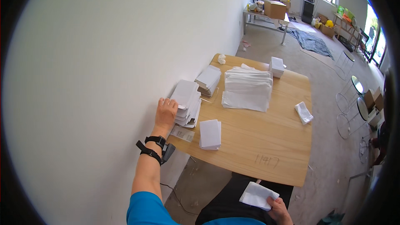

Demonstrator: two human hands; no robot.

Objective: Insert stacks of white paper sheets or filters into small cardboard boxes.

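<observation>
My left hand (167, 110) reaches to the table's left side, its fingers bent over the near edge of the top flat white carton (183, 91) on an uneven stack. The thumb is partly hidden. Low in front of my body, my right hand (278, 210) grips a folded white sheet or bag (257, 196) by its right end, above my dark trousers. Between the hands, a small pile of white cards or flat boxes (210, 134) lies near the table's front edge. Behind the tall stack stands another stack of white cartons (208, 79).
On the wooden table (250, 141) lie a broad pile of white bags (248, 89), a white box (276, 66), a crumpled white wad (221, 59) and a small folded white bundle (303, 113). A wall (104, 79) borders the left; stools (356, 84) stand right.
</observation>
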